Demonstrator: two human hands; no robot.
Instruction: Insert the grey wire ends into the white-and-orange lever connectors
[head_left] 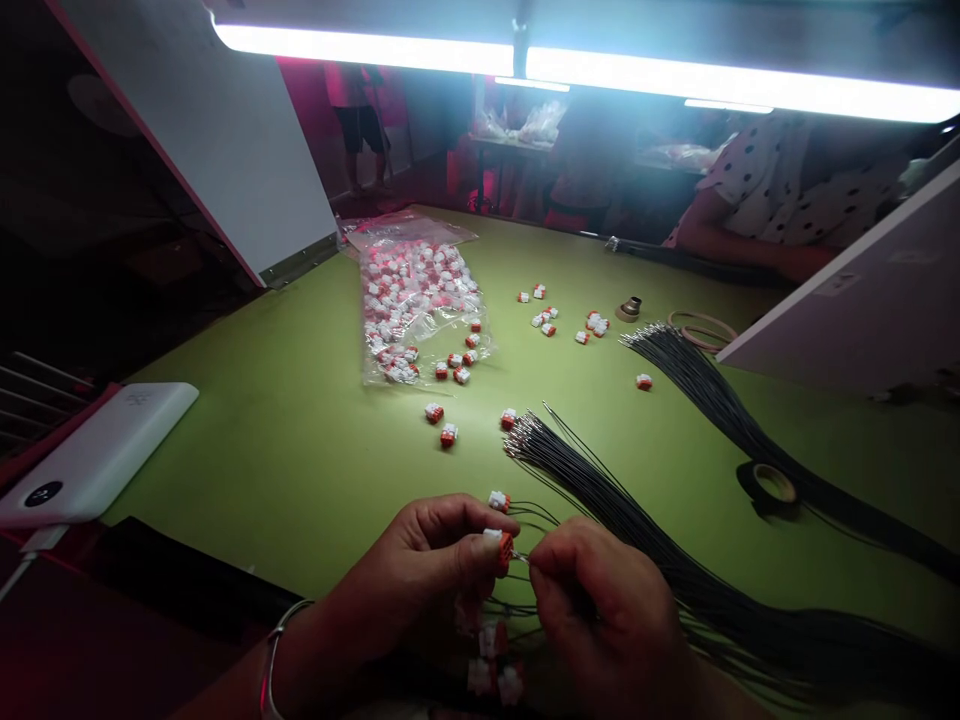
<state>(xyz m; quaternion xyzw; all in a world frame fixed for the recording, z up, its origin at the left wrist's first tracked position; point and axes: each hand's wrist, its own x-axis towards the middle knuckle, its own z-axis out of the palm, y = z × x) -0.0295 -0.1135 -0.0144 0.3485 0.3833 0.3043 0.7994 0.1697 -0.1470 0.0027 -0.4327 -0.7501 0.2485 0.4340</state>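
Grips pressed together near the front edge of the desk [262, 470]: the left hand [416, 580] pinches a white-and-orange connector [501, 550] between thumb and fingers, while the right hand [607, 615] pinches the bared tip of a black wire [521, 558] just beside it. Further connectors [491, 640] hang on wires below the hands. A wire bundle [600, 500] fans out to the right of the hands; a second bundle [720, 410] lies toward the right edge. Far edge: a clear plastic bag [416, 310] of connectors, with loose ones [448, 435] scattered before it. Also shown: a tape roll [775, 483], a power bank [90, 455] at the left edge, and a co-worker's forearm [739, 245] along the far right edge.
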